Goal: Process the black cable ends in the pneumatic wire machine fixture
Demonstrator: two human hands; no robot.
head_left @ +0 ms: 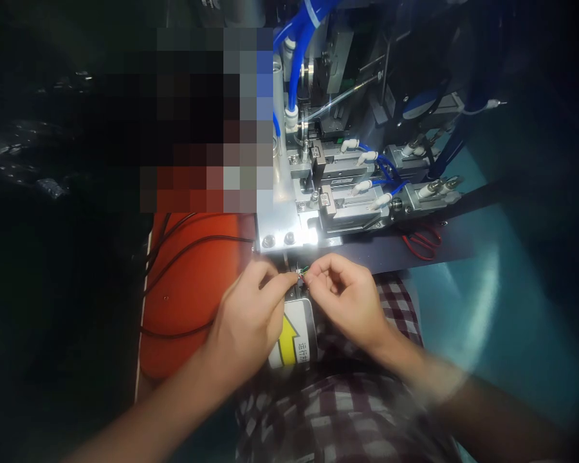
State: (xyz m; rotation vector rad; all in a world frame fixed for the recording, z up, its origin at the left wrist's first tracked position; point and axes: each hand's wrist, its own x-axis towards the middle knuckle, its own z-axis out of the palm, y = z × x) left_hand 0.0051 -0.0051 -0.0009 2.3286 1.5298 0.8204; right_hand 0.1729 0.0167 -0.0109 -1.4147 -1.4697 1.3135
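Several thin wires [305, 270], one of them green, show between my fingertips just below the bright metal block of the machine. My right hand [345, 289] pinches the wires between thumb and forefinger, its other fingers curled in. From the other side, my left hand [251, 302] reaches in with its fingers closed and a fingertip at the wire ends. What it grips there is too small to make out. Under the hands lies a white label [299, 334] with a yellow arrow, partly covered by my left hand.
Beyond the hands stands a machine with metal pneumatic cylinders [352, 209] and blue air hoses [296, 71]. Red-handled scissors [423, 243] lie at the right. Black cables [188, 247] cross an orange surface [193, 289] at left. A pixelated patch hides the upper left.
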